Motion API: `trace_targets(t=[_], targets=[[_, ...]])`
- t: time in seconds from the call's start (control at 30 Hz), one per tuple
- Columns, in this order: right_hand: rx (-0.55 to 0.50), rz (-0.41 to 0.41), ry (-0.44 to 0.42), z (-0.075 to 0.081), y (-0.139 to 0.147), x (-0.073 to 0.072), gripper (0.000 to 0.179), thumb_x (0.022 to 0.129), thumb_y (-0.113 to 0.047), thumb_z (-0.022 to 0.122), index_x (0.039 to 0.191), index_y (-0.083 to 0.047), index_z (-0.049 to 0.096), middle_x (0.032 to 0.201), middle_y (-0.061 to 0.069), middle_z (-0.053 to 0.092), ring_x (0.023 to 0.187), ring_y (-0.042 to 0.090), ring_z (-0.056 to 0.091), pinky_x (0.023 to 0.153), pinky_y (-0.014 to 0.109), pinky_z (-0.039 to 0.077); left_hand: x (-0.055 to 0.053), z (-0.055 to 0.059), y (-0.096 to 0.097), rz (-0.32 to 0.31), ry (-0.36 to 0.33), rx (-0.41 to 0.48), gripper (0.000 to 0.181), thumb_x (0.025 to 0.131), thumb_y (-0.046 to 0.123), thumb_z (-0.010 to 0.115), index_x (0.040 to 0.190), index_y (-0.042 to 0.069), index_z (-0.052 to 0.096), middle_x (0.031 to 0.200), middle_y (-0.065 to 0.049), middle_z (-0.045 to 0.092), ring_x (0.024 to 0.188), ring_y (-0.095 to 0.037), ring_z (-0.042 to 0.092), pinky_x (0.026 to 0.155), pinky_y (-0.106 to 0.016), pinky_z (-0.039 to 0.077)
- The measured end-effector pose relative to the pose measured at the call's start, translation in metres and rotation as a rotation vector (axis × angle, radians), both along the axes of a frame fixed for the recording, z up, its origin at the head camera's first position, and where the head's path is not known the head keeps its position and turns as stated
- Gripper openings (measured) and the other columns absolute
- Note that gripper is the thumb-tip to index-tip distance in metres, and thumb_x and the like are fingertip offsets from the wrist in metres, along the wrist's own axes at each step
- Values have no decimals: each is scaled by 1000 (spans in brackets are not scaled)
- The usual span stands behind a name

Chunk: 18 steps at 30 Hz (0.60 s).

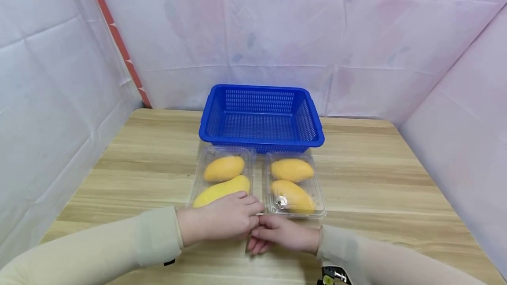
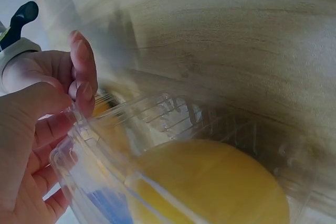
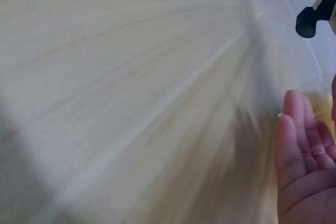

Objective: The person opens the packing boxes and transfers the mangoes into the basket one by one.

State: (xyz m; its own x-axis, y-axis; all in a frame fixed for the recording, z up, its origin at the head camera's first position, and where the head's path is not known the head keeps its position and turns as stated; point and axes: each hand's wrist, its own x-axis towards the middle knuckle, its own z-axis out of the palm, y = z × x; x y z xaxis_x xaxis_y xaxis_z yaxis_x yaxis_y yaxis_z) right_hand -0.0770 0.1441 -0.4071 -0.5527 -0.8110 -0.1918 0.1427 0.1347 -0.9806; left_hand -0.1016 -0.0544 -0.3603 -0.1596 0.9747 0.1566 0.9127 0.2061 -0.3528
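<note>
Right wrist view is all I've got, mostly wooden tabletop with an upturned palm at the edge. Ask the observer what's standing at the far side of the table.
Observer: A blue rectangular plastic basket with slotted walls, seen in the head view.

Operator: And how many fruit boxes are out?

Observer: Two, side by side in front of the basket: a clear rectangular plastic left box and a matching right box.

Operator: Where's the left hand, then?

Observer: The left hand is at the near right corner of the left box, touching its rim.
</note>
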Motion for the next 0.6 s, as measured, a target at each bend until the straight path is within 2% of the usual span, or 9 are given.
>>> trace_targets(t=[0.27, 0.6], targets=[[-52, -41, -43, -10, -1, 2, 28, 100, -11, 40, 108, 13, 51, 97, 28, 62, 83, 18, 64, 78, 48, 49, 0, -7, -1, -24, -7, 87, 15, 85, 29, 60, 91, 19, 70, 102, 8, 60, 94, -9, 54, 79, -23, 42], [-76, -49, -79, -9, -4, 5, 30, 100, -14, 41, 109, 13, 49, 99, 29, 60, 81, 14, 63, 79, 50, 48, 1, -8, -3, -18, -29, 111, 16, 86, 28, 60, 92, 18, 70, 101, 8, 61, 94, -8, 55, 78, -23, 42]])
